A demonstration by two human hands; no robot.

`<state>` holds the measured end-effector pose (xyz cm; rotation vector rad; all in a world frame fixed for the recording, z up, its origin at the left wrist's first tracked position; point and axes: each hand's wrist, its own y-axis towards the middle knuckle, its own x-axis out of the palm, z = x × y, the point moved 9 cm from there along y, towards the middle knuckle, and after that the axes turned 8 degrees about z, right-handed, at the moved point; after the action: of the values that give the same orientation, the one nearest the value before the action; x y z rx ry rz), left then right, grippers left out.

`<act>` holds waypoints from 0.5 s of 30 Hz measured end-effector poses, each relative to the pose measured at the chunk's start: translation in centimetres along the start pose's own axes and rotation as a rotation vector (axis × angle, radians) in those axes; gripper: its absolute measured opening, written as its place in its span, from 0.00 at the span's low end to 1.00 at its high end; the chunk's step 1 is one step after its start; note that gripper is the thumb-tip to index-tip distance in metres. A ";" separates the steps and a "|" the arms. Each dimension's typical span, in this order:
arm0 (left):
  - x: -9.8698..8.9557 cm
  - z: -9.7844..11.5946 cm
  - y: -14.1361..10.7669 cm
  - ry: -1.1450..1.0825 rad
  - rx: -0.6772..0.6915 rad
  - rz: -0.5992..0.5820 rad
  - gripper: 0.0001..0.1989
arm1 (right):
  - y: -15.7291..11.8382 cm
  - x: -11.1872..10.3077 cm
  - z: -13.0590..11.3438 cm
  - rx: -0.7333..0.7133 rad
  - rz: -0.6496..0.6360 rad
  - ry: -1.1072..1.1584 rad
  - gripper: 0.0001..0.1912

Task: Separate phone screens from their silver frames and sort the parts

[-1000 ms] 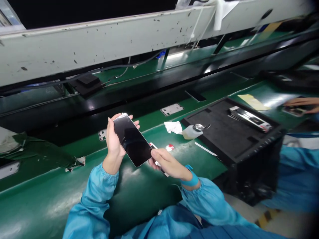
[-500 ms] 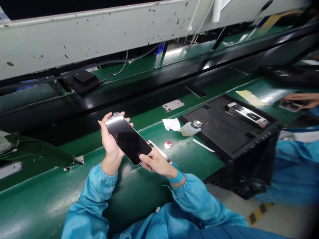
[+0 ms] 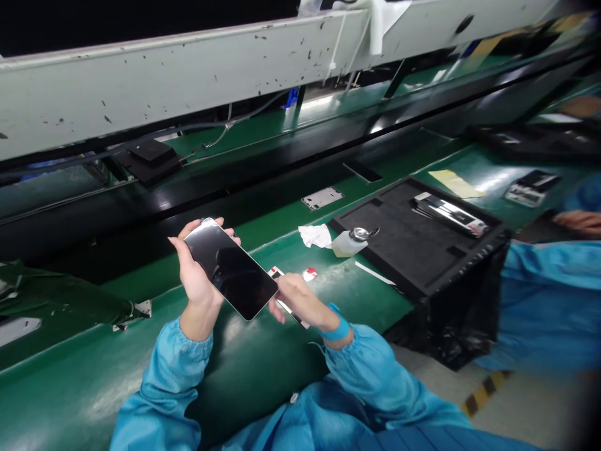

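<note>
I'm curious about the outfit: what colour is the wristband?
The wristband is bright blue; it shows best in the head view.

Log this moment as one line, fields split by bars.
left hand: holding phone, dark glass up | right hand: at phone's near right corner | bottle: upright, beside black tray

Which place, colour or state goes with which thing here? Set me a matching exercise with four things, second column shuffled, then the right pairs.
Things:
1. Phone
2. Tissue
3. Bottle
4. Flat sheet

Places, colours, states:
A. Yellow, lying beyond the black tray
B. White and crumpled
C. Held in the left hand, dark screen showing
D. Topped with a shiny metal-looking cap

Right pairs: 1-C, 2-B, 3-D, 4-A
</note>
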<state>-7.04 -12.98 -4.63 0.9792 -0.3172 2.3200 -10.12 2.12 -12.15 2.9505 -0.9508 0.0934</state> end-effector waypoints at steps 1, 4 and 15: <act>0.1 -0.1 -0.1 0.010 -0.014 -0.004 0.24 | -0.1 -0.8 -0.4 -0.016 0.022 -0.010 0.45; 0.5 -0.4 -0.2 0.022 -0.036 -0.005 0.24 | -0.4 -1.7 -1.0 -0.038 0.023 -0.037 0.45; 0.4 -3.2 0.6 0.108 -0.005 0.040 0.29 | -1.6 -3.5 2.4 -0.064 0.091 -0.069 0.41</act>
<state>-9.50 -11.90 -6.55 0.8482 -0.3008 2.3973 -11.98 5.30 -14.81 2.8695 -1.0764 -0.0359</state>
